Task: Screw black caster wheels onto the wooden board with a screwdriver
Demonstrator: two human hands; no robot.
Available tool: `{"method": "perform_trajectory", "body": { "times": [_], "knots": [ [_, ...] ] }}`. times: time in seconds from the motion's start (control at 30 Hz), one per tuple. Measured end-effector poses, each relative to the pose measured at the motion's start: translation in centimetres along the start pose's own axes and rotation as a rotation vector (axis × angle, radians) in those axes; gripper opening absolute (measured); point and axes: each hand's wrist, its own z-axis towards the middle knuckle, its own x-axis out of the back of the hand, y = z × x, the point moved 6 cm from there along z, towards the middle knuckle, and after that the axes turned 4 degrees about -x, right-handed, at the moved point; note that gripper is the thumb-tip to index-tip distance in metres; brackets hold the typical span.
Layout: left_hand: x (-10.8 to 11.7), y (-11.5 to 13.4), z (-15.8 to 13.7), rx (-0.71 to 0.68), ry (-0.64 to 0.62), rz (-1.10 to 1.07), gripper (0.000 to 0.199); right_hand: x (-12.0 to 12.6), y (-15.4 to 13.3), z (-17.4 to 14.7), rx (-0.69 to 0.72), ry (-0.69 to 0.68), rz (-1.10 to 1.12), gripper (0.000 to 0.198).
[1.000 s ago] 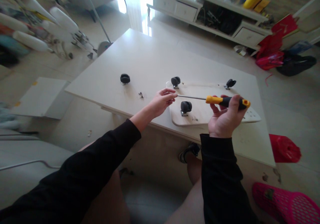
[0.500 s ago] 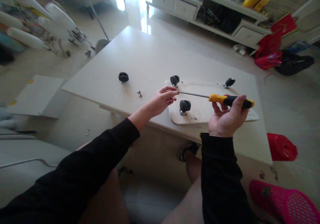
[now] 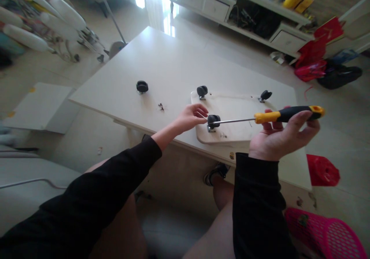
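My right hand (image 3: 285, 137) is wrapped round the yellow and black handle of a long screwdriver (image 3: 270, 116). Its thin shaft points left, and the tip overlaps a black caster wheel (image 3: 214, 120) in view; whether they touch I cannot tell. Close to the left of that caster is my left hand (image 3: 192, 116), fingers loosely curved and apart, with nothing visible in them. The caster stands on a white rounded board (image 3: 231, 106), which also carries a second caster (image 3: 202, 91) and a third caster (image 3: 265, 95). Small dark marks, perhaps screws or holes, show beside the nearest caster.
The board lies on a white table (image 3: 170, 62). Another loose caster (image 3: 142, 86) and a little group of dark screws (image 3: 161, 106) lie left of it. A pink mesh basket (image 3: 323, 228) and a red bag (image 3: 322, 170) are on the floor at right.
The screwdriver has moved right and slightly down, its tip leaving my left fingertips. My left hand has loosened and shifted slightly down toward the nearest caster.
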Motion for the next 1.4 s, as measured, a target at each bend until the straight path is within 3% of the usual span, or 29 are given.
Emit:
{"method": "perform_trajectory", "body": {
  "times": [0.3, 0.6, 0.8, 0.97, 1.23, 1.4],
  "knots": [
    [-0.6, 0.0, -0.1, 0.018, -0.032, -0.015, 0.023, -1.4, -2.3, -1.9, 0.277, -0.147, -0.035, 0.043],
    [-0.6, -0.4, 0.0, -0.023, -0.043, -0.011, 0.022, -2.6, -1.9, -3.2, 0.436, -0.328, 0.05, 0.042],
    [-0.6, -0.6, 0.1, -0.046, -0.056, -0.004, 0.023, -3.5, -1.9, -4.5, 0.373, -0.359, -0.031, 0.051],
    [-0.7, -0.7, 0.2, -0.056, -0.061, -0.002, 0.022, -3.9, -2.4, -5.4, 0.258, -0.357, -0.049, 0.042],
    [-0.8, -0.4, 0.1, -0.054, -0.059, 0.004, 0.02, -3.8, -1.8, -4.9, 0.203, -0.339, -0.086, 0.053],
    [-0.8, -0.4, 0.0, -0.037, -0.063, 0.011, 0.021, -3.9, -2.2, -5.1, 0.24, -0.359, -0.074, 0.046]
  ]
}}
